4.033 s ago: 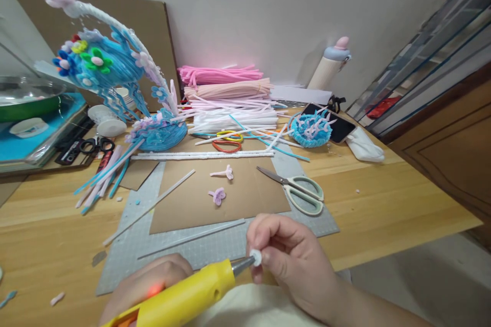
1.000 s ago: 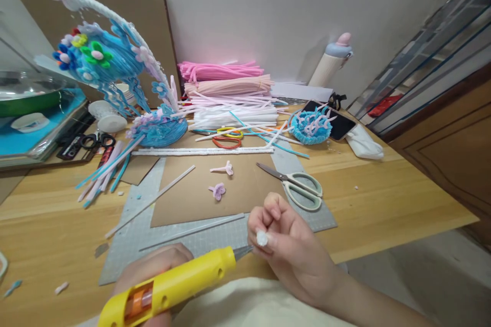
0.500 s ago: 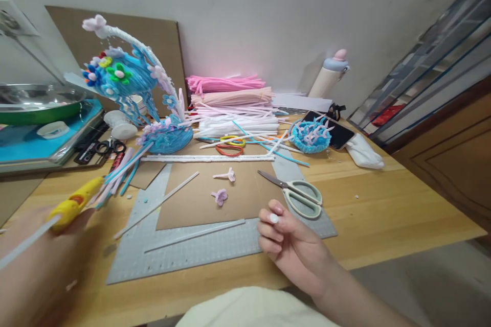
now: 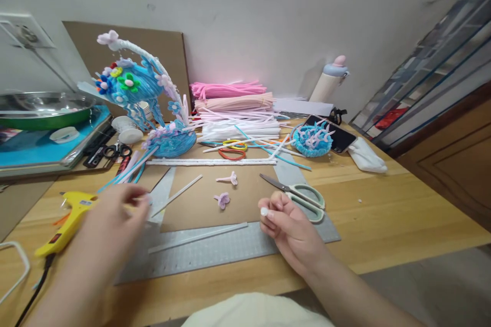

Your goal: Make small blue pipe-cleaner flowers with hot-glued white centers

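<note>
Fingertips [image 4: 274, 214] of the right hand [image 4: 292, 231] pinch a tiny white bit [image 4: 264, 211] over the mat's [image 4: 215, 254] right half, left hand [image 4: 115, 213] is a blur over the mat's left edge, grip unclear, glue gun [image 4: 68, 220] lying left of the mat.

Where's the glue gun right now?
Head view, far left: the yellow glue gun lies on the wooden table, just left of the left hand and the grey cutting mat.

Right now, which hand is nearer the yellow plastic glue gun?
Left. The left hand is just right of the glue gun; the right hand, pinching a white piece, is across the grey mat.
</note>
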`<move>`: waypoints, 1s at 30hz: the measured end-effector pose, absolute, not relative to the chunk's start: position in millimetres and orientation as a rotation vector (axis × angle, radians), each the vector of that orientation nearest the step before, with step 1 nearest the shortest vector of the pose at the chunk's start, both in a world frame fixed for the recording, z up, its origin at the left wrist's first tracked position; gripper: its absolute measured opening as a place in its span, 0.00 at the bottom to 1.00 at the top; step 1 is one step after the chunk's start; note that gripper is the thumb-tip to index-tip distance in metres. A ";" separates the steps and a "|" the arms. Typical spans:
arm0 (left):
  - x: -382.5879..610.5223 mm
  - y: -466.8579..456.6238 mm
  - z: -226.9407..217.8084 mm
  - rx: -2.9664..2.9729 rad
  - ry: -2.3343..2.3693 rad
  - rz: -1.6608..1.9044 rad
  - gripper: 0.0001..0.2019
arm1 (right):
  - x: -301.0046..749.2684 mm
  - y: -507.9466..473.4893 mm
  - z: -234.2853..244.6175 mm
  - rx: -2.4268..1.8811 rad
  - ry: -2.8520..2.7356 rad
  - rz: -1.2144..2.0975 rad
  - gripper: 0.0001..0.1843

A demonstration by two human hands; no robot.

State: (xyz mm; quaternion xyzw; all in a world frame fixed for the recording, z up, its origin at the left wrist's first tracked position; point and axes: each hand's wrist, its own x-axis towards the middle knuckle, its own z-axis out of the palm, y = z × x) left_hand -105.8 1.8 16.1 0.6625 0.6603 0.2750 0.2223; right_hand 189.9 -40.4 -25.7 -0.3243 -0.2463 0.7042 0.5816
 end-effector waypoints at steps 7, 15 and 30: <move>6.3 17.3 -11.9 1.795 1.451 0.669 0.10 | 172.2 -27.9 -20.2 -0.757 -0.647 1.591 0.20; 3.9 10.2 -13.4 1.373 1.237 0.697 0.12 | 173.9 -27.1 -15.8 -0.408 -0.129 2.073 0.19; 12.0 -10.8 -8.5 0.773 1.129 0.850 0.11 | 144.7 -39.0 -33.7 -1.010 -1.115 0.992 0.14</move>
